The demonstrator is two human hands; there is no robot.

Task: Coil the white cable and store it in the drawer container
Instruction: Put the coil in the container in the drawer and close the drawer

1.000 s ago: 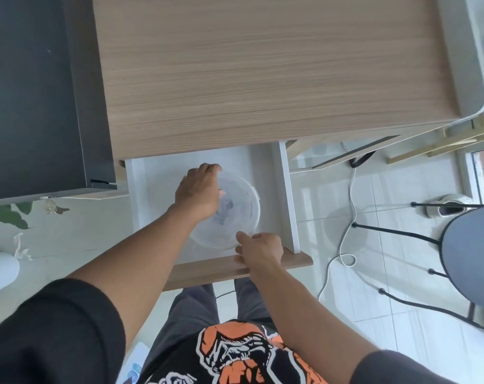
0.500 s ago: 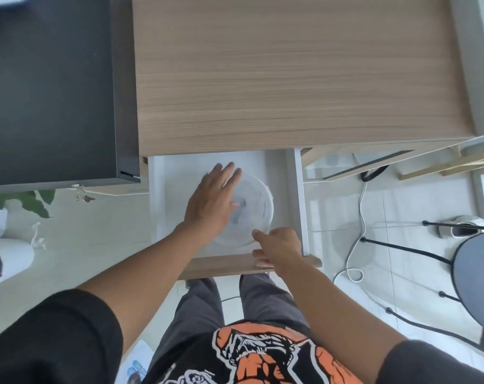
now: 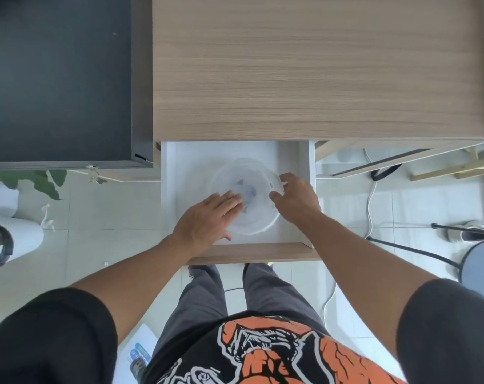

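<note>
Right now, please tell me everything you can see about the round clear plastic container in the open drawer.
The round, translucent, whitish plastic container sits flat on the bottom of the open white drawer, nearer its right wall. A lid seems to cover it, and dim grey shapes show through; what they are I cannot tell. The left hand lies flat on its top, fingers spread. The right hand touches its right rim with curled fingers.

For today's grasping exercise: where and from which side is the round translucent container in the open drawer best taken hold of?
Probably at the rim, from above. The round container sits low in the drawer, whose walls block sideways reach. The right hand already curls at the right rim while the left hand lies flat on top.
</note>
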